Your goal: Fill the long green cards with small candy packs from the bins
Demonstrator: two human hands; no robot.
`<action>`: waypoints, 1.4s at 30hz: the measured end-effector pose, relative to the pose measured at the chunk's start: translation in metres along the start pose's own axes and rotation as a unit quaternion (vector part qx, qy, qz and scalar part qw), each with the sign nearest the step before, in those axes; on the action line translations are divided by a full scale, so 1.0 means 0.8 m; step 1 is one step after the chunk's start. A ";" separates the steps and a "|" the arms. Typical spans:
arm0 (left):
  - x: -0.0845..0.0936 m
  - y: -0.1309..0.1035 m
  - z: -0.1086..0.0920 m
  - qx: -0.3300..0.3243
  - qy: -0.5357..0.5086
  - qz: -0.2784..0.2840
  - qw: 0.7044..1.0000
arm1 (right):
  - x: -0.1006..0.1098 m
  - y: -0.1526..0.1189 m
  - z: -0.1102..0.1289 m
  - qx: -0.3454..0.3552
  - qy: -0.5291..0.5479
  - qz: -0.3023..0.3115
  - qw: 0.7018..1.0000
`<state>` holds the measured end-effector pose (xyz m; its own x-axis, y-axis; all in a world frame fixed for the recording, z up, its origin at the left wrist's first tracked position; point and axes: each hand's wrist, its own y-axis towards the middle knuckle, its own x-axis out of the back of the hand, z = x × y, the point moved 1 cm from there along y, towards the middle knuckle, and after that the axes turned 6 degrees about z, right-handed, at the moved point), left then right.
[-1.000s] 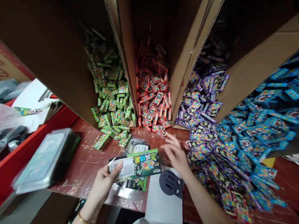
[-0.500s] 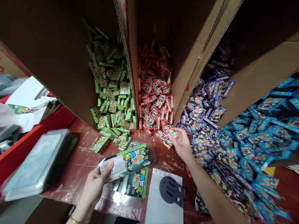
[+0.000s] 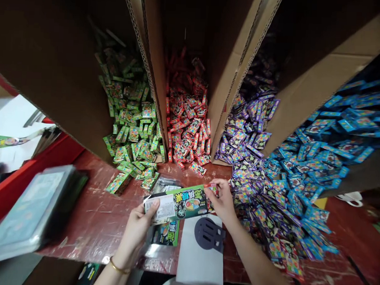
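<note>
Holds a flat green-and-black printed cardboard sleeve (image 3: 189, 202) above the worn red bench (image 3: 92, 214), back from its front edge, apparently by one end to leave the other reachable; pinches the pale-labelled end, thumb uppermost, in the left hand (image 3: 136, 226), and a small red glossy packet (image 3: 212, 186) at the opposite end in the bent-fingered right hand (image 3: 224, 201)

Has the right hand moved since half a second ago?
Yes: judged against the heap of red packets, the right hand has drawn back toward the wearer, to the green package's end.
</note>
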<state>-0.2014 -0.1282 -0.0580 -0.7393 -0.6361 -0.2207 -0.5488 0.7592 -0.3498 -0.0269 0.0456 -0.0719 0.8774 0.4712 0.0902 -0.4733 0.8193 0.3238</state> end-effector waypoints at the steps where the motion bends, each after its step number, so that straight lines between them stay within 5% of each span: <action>1: -0.002 0.000 0.001 0.000 0.010 -0.001 1.000 | -0.003 -0.005 -0.002 -0.001 0.029 -0.023 0.999; 6: -0.013 0.005 -0.006 0.007 0.003 0.002 1.000 | -0.009 -0.029 0.004 -0.043 0.098 -0.063 0.992; 9: -0.015 0.010 -0.015 0.010 0.012 0.001 1.000 | 0.001 -0.017 0.015 -0.030 0.010 0.015 0.999; 11: -0.015 0.013 -0.020 0.013 0.028 -0.006 0.999 | 0.016 0.016 0.017 0.010 -0.071 0.051 0.996; 15: -0.015 0.014 -0.025 0.015 0.049 -0.005 0.999 | 0.054 0.122 -0.001 0.037 -0.221 -0.121 0.967; 19: -0.011 0.010 -0.026 0.031 0.033 -0.008 0.999 | 0.075 0.187 -0.022 0.011 -0.263 -0.120 0.957; 22: -0.004 0.011 -0.026 0.045 0.014 -0.035 0.998 | 0.093 0.172 -0.022 -0.016 -0.148 -0.115 0.982; 26: -0.005 0.019 -0.022 0.045 -0.019 -0.063 0.997 | 0.113 0.103 -0.017 -0.117 0.067 -0.108 0.985; 31: -0.026 0.028 -0.004 0.036 -0.017 -0.041 0.998 | 0.111 0.020 -0.010 -0.129 0.101 -0.200 0.966; 38: -0.022 0.018 -0.008 0.011 -0.010 0.000 1.000 | 0.138 0.011 0.038 -0.134 0.074 0.045 0.987; 42: -0.024 0.008 -0.014 0.011 0.003 0.019 1.000 | 0.138 0.029 0.055 -0.076 0.052 0.075 0.993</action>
<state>-0.1950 -0.1101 -0.0458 -0.7623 -0.6056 -0.2283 -0.5114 0.7799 -0.3609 0.0622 0.1020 -0.0128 0.7875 0.6158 0.0261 -0.6108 0.7740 0.1667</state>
